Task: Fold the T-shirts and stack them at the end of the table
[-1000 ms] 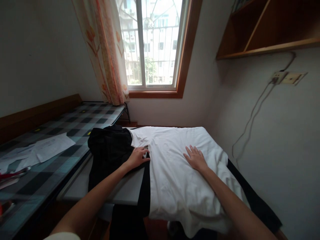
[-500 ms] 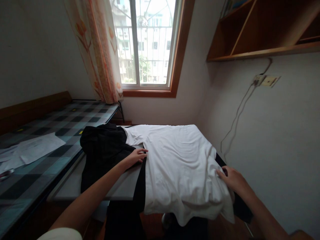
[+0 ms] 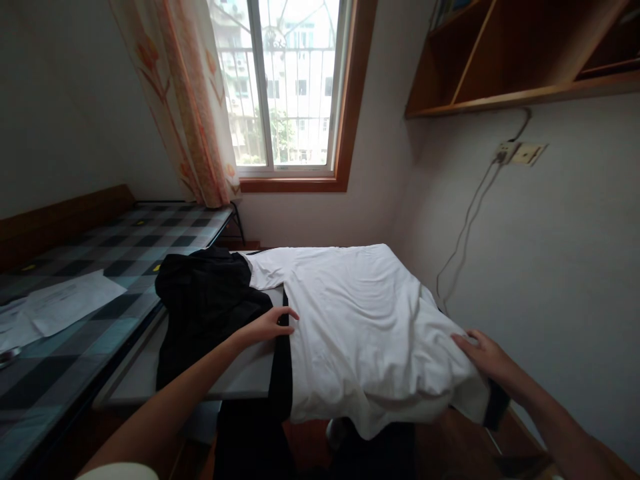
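Observation:
A white T-shirt (image 3: 350, 313) lies spread over the table, with its hem hanging in folds off the front edge. Strips of black fabric (image 3: 281, 373) show from under its left side. At that side edge is my left hand (image 3: 273, 323), thumb and forefinger apart, fingertips touching or just above the shirt. My right hand (image 3: 483, 353) grips the shirt's right edge between thumb and fingers, drawing the cloth out past the table. A crumpled black garment (image 3: 207, 300) lies left of the shirt, beyond my left forearm.
The light grey tabletop (image 3: 240, 377) shows between the garments. To the left, papers (image 3: 75, 303) lie on a bed with a checked cover (image 3: 115, 253). A window (image 3: 285, 87) with a curtain (image 3: 200, 133) is ahead. A wooden shelf (image 3: 480, 100) and power cords (image 3: 463, 233) are on the right wall.
My right hand has moved outward to the right, pulling the shirt's right edge with it. My left hand has shifted slightly down, its thumb and forefinger more spread. The camera view has turned slightly.

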